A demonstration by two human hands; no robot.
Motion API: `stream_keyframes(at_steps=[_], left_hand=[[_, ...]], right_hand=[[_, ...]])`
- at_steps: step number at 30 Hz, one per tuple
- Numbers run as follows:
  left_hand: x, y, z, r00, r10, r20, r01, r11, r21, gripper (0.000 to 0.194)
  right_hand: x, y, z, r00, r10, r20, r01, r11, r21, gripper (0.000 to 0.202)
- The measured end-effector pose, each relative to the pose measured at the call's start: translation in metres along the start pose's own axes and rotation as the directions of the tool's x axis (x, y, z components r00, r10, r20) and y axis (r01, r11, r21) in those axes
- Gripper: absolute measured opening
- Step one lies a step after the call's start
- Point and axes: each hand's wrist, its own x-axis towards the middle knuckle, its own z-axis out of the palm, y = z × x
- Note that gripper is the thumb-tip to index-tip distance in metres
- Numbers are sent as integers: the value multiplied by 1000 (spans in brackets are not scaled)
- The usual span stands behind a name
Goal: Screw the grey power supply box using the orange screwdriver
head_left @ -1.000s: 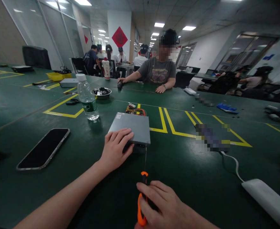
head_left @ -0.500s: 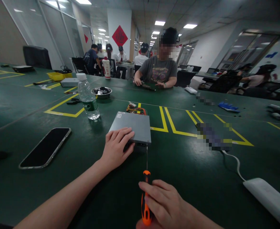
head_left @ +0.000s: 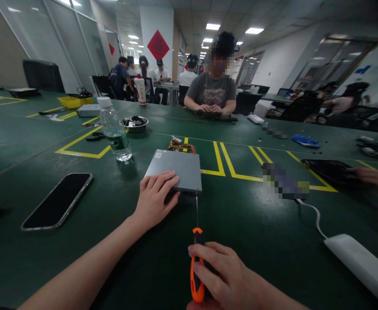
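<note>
A flat grey metal computer power supply (head_left: 176, 165) lies on the green table, its bundle of coloured cables (head_left: 182, 146) at the far side. My left hand (head_left: 158, 193) grips its near left part, fingers over the top and thumb at the front face. An orange and black screwdriver (head_left: 197, 275) is held in my right hand (head_left: 219, 271), fingers wrapped round the handle. Its thin shaft points away from me, and the tip meets the near right corner of the power supply. Whether the tip sits in a screw is too small to tell.
Left of my hands are a phone (head_left: 58, 201) and a water bottle (head_left: 116, 133), with a metal bowl (head_left: 134, 124) of small parts behind. A white power strip (head_left: 363, 267) lies right. A co-worker's hand (head_left: 377, 178) touches a black object (head_left: 332, 172); another person sits opposite.
The screwdriver handle has turned in my right hand, its tip still at the power supply's corner. My left hand stays put. A co-worker's hand with a black object has appeared on the right.
</note>
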Motion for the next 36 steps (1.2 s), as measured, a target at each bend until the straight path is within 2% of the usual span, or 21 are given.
stream_keyframes(at_steps=[2,4,9,11,17,23,31,36], left_hand=[[0,0,1,1000,0,-3,0,1000,-1,30],[0,-1,1,1000,-1,-3,1,1000,-3,31],[-1,-1,2,1000,-6,1,6,1000,-11,31],[-1,-1,1,1000,-5,-4,5,1000,-13,32],[0,-1,1,1000,-8,-12,8,1000,-2,31],[0,-2,1,1000,5,-10,-5,1000,-3,31],[-1,-1,2,1000,-7,-12,7,1000,-16,32],[0,-1,1,1000,-6,-6,6,1000,-7,30]], right_hand=[[4,-1,-3,998,-18,62,20,1000,-22,35],[7,-1,-5,997,-48,63,51,997,-50,29],[1,-3,0,995,-48,-85,44,998,-52,20],[-2,-4,1,993,-39,-110,34,998,-46,20],[3,-5,-2,999,-28,46,31,998,-48,31],[4,-6,-1,998,-57,-31,55,998,-36,24],[2,-5,4,997,-11,75,14,999,-35,29],[-1,-5,7,998,-9,-63,8,1000,-19,17]])
